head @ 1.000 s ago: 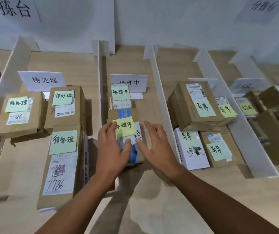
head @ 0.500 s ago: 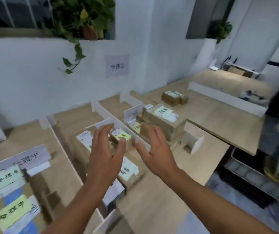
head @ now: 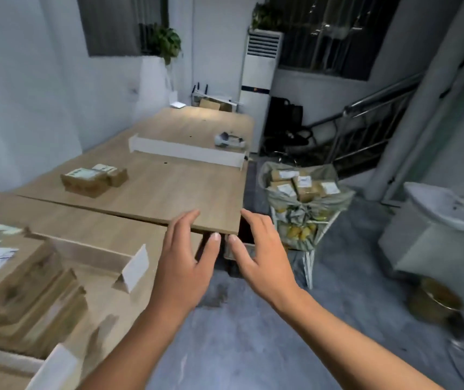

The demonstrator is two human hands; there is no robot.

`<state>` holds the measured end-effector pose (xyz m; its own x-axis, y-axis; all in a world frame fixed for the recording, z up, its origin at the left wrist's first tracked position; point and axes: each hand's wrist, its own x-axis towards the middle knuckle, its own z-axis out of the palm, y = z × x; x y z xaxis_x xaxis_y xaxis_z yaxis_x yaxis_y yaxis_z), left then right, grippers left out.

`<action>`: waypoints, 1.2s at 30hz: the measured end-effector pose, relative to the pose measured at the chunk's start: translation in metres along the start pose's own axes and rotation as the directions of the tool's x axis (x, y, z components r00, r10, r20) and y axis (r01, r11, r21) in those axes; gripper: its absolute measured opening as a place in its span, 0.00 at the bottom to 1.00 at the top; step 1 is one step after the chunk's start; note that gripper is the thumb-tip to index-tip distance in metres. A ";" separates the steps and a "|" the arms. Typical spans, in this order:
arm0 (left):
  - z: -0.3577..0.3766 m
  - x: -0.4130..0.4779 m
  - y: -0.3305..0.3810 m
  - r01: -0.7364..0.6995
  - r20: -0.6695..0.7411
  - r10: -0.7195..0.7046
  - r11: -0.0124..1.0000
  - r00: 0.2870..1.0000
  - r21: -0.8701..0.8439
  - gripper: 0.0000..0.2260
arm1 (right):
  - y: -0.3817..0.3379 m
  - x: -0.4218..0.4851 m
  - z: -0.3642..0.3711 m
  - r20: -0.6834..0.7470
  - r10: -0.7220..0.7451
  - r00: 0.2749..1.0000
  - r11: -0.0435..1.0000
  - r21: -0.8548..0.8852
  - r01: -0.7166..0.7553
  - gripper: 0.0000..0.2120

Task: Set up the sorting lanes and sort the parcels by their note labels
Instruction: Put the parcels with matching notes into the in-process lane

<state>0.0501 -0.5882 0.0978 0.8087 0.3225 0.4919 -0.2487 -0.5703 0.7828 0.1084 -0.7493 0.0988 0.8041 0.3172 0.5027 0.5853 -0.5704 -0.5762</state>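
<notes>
left hand (head: 185, 266) and right hand (head: 264, 260) held out, fingers spread, holding nothing, facing a sack of parcels (head: 309, 212) standing beyond the table (head: 169, 192) edge. labelled parcels (head: 8, 277) lie stacked beside white dividers (head: 134, 267) at left — sorting looks partly done.

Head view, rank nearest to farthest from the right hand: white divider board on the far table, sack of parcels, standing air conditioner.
From the right hand:
1. sack of parcels: just ahead and to the right, off the table.
2. white divider board: ahead, lying across the table's far part.
3. standing air conditioner: far back of the room, beyond the table.
</notes>
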 end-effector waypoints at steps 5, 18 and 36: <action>0.087 0.072 -0.014 -0.046 0.141 0.055 0.997 0.989 -0.067 0.26 | 0.084 0.050 -0.012 -0.072 0.099 0.993 0.993 -0.051 -0.102 0.27; 0.206 0.297 -0.121 -0.012 0.277 0.049 0.991 0.960 -0.134 0.28 | 0.208 0.253 0.042 -0.092 0.206 0.974 0.966 -0.139 -0.217 0.29; 0.138 0.523 -0.433 0.554 -0.375 -0.477 0.823 0.795 0.127 0.24 | 0.283 0.610 0.431 0.516 -0.222 0.827 0.966 0.230 0.116 0.28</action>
<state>0.6541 -0.2772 -0.0369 0.5616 0.8116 0.1606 0.3105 -0.3867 0.8684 0.8096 -0.3907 -0.0349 0.5891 0.7800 0.2110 0.6825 -0.3405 -0.6467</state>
